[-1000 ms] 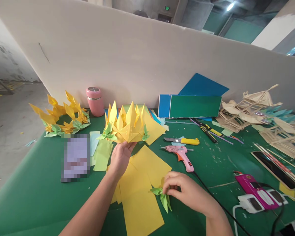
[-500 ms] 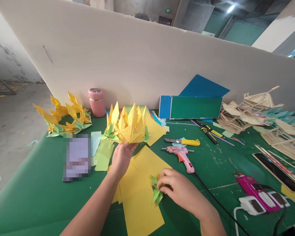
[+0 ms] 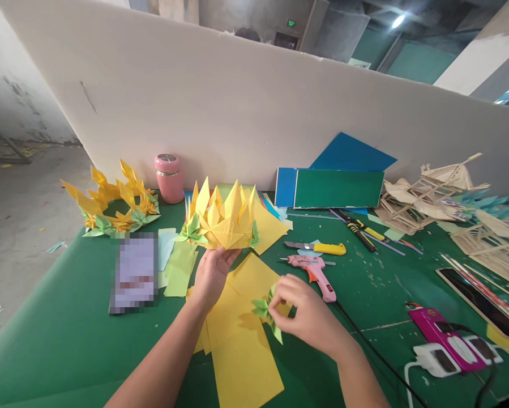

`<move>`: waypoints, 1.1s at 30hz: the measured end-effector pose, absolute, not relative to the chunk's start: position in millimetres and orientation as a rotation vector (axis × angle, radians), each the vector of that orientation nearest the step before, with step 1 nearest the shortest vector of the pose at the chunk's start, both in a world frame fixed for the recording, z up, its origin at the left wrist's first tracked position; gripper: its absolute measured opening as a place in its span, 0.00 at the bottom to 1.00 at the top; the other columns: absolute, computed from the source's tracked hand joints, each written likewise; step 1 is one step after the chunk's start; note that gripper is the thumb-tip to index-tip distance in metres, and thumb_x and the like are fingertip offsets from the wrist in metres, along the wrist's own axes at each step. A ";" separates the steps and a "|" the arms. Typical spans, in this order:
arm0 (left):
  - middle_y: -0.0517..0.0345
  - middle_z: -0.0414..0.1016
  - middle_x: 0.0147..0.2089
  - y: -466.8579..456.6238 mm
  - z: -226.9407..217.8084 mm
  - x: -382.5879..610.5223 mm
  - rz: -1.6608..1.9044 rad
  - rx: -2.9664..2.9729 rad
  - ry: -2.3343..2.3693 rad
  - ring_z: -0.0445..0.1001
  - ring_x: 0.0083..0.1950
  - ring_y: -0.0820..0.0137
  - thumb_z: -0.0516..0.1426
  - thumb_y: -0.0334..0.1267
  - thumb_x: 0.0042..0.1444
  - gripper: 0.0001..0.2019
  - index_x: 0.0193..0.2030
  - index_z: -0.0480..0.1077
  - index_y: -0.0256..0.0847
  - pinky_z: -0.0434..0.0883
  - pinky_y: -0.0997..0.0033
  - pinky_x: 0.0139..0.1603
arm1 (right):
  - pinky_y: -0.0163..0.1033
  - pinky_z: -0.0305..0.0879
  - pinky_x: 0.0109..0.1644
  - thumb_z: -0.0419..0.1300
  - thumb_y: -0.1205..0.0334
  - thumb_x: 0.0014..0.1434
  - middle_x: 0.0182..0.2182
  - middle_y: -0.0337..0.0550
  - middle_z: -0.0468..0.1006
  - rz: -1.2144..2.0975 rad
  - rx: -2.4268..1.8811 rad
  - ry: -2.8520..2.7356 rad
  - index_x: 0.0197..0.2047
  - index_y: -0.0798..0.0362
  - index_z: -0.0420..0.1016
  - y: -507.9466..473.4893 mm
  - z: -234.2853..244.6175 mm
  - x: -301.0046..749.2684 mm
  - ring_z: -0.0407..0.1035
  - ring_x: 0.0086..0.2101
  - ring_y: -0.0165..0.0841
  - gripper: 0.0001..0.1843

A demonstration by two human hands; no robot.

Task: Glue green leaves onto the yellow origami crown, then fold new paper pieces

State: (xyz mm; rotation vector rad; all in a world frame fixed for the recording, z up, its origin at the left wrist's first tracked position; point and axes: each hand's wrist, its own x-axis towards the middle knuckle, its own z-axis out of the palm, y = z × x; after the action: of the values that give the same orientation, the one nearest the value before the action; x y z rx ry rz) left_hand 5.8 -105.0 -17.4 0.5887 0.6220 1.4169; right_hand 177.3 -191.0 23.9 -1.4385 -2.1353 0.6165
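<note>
A person's left hand (image 3: 214, 272) grips the lower edge of a crown of folded yellow paper petals (image 3: 222, 231), fingers beneath its base, while the right hand (image 3: 303, 309) pinches a green folded-paper leaf cluster (image 3: 260, 306) between thumb and fingertips, nearer the wearer than the crown and to its right, apart from it. The crown, upright and ringed at its base by other green leaves, appears to be raised over a green tabletop (image 3: 59, 328), with flat yellow paper sheets (image 3: 241, 357) spread on the near side of it. A pink glue gun with an orange trigger (image 3: 307, 262) lies to the crown's right, its black cord (image 3: 356, 326) running close by the right forearm; a snag there could drag the hot-melt tool into the paper. Beyond the gun, also right of the crown, rests a yellow-handled utility knife (image 3: 329, 248), a likely hazard to a careless reach. Held by one hand at one spot, the crown could tip or crease if the grip tightens or slips, and too hard a pinch could crush the cluster's thin leaves.
</note>
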 end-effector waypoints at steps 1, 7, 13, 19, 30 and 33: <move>0.54 0.82 0.44 -105.3 -17.0 6.1 1.418 0.593 0.626 0.74 0.55 0.56 0.60 0.38 0.47 0.11 0.39 0.76 0.42 0.68 0.55 0.58 | 0.36 0.60 0.34 0.56 0.74 0.52 0.25 0.36 0.66 0.560 -1.403 -2.038 0.24 0.51 0.64 -187.0 25.1 173.5 0.64 0.31 0.32 0.10; 0.56 0.82 0.40 -106.8 -15.8 7.2 1.377 0.606 0.657 0.75 0.53 0.56 0.62 0.39 0.45 0.03 0.28 0.75 0.45 0.68 0.58 0.58 | 0.36 0.57 0.32 0.57 0.67 0.53 0.21 0.34 0.61 0.188 -1.329 -1.668 0.22 0.51 0.66 -149.5 39.1 139.3 0.59 0.27 0.31 0.09; 0.58 0.82 0.38 -109.0 -15.1 8.8 1.414 0.561 0.661 0.75 0.54 0.57 0.64 0.39 0.44 0.05 0.26 0.73 0.44 0.69 0.58 0.58 | 0.37 0.54 0.33 0.60 0.65 0.51 0.18 0.33 0.60 -0.058 -1.401 -1.593 0.20 0.51 0.66 -119.7 42.9 112.3 0.58 0.25 0.31 0.11; 0.57 0.82 0.36 -110.8 -14.1 9.4 1.390 0.564 0.644 0.75 0.53 0.56 0.64 0.36 0.43 0.05 0.29 0.74 0.42 0.69 0.57 0.56 | 0.38 0.53 0.34 0.61 0.65 0.51 0.18 0.33 0.63 -0.100 -1.420 -1.532 0.20 0.51 0.67 -117.1 37.0 100.5 0.59 0.25 0.31 0.10; 0.62 0.72 0.19 -112.2 -13.2 10.4 1.392 0.616 0.652 0.78 0.38 0.63 0.64 0.37 0.43 0.11 0.17 0.67 0.42 0.72 0.64 0.47 | 0.37 0.49 0.32 0.60 0.63 0.50 0.17 0.32 0.62 -0.162 -1.461 -1.541 0.18 0.52 0.65 -112.4 28.4 100.2 0.59 0.24 0.30 0.12; 0.63 0.70 0.16 -112.3 -11.7 9.8 1.377 0.606 0.673 0.77 0.34 0.65 0.66 0.36 0.40 0.12 0.15 0.67 0.40 0.72 0.67 0.42 | 0.37 0.49 0.32 0.60 0.63 0.50 0.16 0.32 0.62 -0.190 -1.452 -1.554 0.18 0.52 0.65 -111.8 27.5 100.1 0.58 0.24 0.30 0.12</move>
State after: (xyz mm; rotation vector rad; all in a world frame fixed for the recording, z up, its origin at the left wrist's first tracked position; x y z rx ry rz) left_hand 9.8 -112.3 -11.7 0.6062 0.6733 1.3775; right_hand 100.1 -111.8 27.5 -1.4522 -1.5544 -0.1899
